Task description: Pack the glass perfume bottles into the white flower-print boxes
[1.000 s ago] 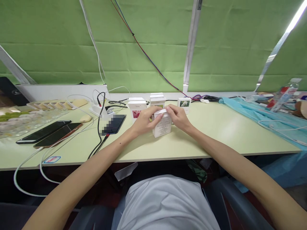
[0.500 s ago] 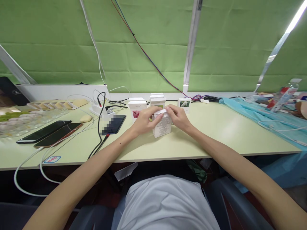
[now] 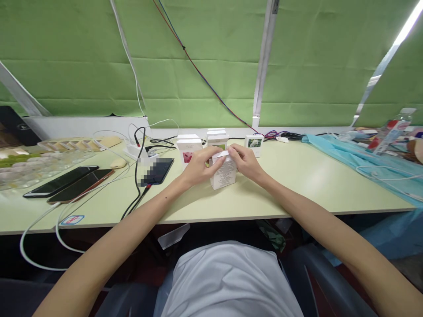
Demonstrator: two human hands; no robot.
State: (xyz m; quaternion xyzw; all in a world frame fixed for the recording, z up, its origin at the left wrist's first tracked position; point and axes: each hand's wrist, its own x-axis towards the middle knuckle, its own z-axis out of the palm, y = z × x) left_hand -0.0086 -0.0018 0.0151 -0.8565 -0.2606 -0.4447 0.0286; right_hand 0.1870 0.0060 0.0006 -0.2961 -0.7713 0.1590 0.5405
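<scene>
Between my hands a small white cardboard box stands upright on the table, its printed side toward me. My left hand grips its left side, with the thumb at the top flap. My right hand closes on the upper right corner, thumb on the top edge. The far side of the box and several fingertips are hidden. Behind stand white boxes with a pink picture at the left and a green picture in the middle. Another with white flowers stands at the right.
Three phones lie on the left, one dark phone nearest my left hand. A power strip and cables sit behind it. A clear tray is at far left. Blue sheeting and a plastic bottle are at the right. The table's front edge runs before me.
</scene>
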